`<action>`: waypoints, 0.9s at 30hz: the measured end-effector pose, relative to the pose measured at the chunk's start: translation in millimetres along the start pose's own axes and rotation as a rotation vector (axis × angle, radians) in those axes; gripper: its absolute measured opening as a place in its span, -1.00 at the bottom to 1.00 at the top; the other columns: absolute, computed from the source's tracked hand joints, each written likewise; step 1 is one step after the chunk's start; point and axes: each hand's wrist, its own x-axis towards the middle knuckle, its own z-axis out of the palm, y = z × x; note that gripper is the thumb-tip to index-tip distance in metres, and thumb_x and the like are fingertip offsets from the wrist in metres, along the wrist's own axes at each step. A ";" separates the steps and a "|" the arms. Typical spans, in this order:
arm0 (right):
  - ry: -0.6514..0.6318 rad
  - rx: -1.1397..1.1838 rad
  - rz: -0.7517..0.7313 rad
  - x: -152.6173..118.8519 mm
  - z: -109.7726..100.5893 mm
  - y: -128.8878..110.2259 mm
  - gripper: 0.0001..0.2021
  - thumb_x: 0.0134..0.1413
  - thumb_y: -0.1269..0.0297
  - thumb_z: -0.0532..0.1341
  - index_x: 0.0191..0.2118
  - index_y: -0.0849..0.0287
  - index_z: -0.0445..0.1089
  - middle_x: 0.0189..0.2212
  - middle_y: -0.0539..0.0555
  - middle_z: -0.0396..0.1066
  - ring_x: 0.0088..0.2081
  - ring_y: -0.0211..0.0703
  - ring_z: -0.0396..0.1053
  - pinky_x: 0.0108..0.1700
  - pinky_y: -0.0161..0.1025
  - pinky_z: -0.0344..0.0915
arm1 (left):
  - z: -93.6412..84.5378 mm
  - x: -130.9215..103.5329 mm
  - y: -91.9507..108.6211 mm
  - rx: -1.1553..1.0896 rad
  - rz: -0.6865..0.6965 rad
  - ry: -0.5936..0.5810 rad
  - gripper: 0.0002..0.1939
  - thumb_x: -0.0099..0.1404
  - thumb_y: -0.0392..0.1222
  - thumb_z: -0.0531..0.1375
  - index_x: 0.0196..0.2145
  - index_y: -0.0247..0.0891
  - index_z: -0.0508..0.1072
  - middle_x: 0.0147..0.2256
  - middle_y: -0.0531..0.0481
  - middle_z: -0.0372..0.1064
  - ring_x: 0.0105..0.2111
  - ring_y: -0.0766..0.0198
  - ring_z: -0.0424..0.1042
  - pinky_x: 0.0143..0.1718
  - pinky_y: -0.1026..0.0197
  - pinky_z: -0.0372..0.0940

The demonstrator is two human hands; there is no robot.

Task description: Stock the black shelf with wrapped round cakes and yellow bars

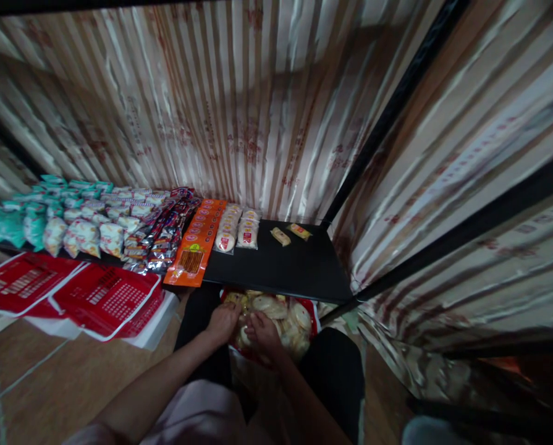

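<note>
Between my knees sits a red-edged bag (pixel 316 314) filled with clear-wrapped pale snacks (pixel 299 315). My left hand (pixel 224 321) is at the bag's left side, its fingers bent round a small yellow-wrapped snack (pixel 236 298), partly hidden by them. My right hand (pixel 263 334) reaches over the middle of the bag. Its fingers are half bent and somewhat apart, touching the wrapped snacks below, and no held thing shows in it. On the black shelf above lie two small yellow-wrapped snacks (pixel 299 231), out of reach of both hands' present position.
Two sleeves of round white cakes (pixel 248 228), an orange packet (pixel 195 247), dark shiny packets (pixel 165 232), and white and green bags (pixel 35 216) line the black shelf (pixel 276 269). Red bags (pixel 107 296) lie lower left. A black post (pixel 387 123) stands at the right.
</note>
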 end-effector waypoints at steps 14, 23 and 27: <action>0.008 0.318 0.056 -9.2 -19.4 -67.7 -0.55 -0.28 0.12 0.32 -0.18 0.12 0.29 -0.35 0.03 0.45 -0.38 -0.18 0.42 -0.41 -0.29 0.33 | -19.8 -6.6 16.4 -0.269 0.146 0.478 -0.77 0.25 -0.29 0.02 -0.16 -0.23 0.37 0.13 -0.15 0.10 0.25 0.07 -0.11 0.16 -0.06 0.11; 0.148 0.386 -0.019 -6.0 -13.6 -75.9 -0.34 -0.26 0.25 0.29 0.07 0.10 0.14 -0.38 0.01 0.46 -0.45 -0.21 0.41 -0.44 -0.29 0.33 | -12.5 -0.2 32.0 -0.657 -0.113 0.500 -0.66 0.16 -0.41 0.03 -0.13 -0.23 0.40 0.17 -0.17 0.03 0.16 0.10 0.11 0.12 -0.03 0.16; 0.135 0.359 -0.057 -6.0 -8.0 -72.4 -0.42 -0.25 0.25 0.28 0.02 0.09 0.21 -0.24 0.07 0.46 -0.29 -0.12 0.44 -0.29 -0.21 0.38 | -10.5 5.9 29.2 -0.819 -0.194 0.524 -0.66 0.11 -0.44 0.00 -0.20 -0.25 0.43 0.15 -0.18 0.09 0.11 0.13 0.20 0.04 0.06 0.25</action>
